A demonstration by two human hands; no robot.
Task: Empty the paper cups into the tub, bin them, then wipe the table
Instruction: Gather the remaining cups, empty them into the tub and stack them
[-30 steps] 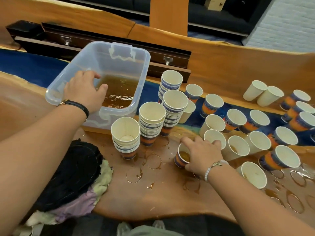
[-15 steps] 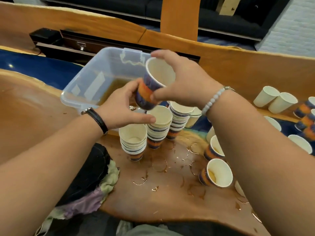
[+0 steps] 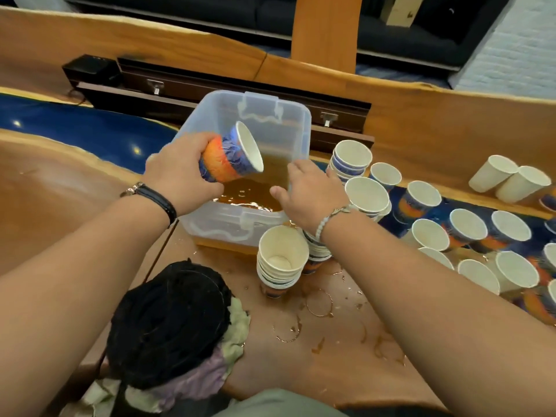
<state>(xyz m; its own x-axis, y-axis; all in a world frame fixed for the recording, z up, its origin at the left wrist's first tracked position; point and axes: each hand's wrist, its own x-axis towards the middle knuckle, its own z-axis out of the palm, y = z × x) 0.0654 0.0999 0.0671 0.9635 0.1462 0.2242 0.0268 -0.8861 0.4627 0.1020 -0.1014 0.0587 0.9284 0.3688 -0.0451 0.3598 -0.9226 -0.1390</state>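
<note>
My left hand (image 3: 180, 170) grips a blue and orange paper cup (image 3: 231, 155), tipped on its side with its mouth over the clear plastic tub (image 3: 301, 127). Brown liquid (image 3: 255, 191) fills the tub's bottom. My right hand (image 3: 307, 191) rests on the tub's right wall with fingers spread and holds nothing. Stacks of nested empty cups (image 3: 282, 260) stand just in front of the tub and to its right. Several single cups (image 3: 466, 227) stand in rows further right.
A heap of dark and pale cloths (image 3: 171, 323) lies at the near left on the wooden table (image 3: 316, 371). Brown rings and drips (image 3: 319, 305) mark the wood in front of the stacks. A dark low box (image 3: 210, 88) runs behind the tub.
The cup passed from my right hand to my left hand, which tipped it over the tub. My right hand dropped to the tub's right wall. The view shifted right.
</note>
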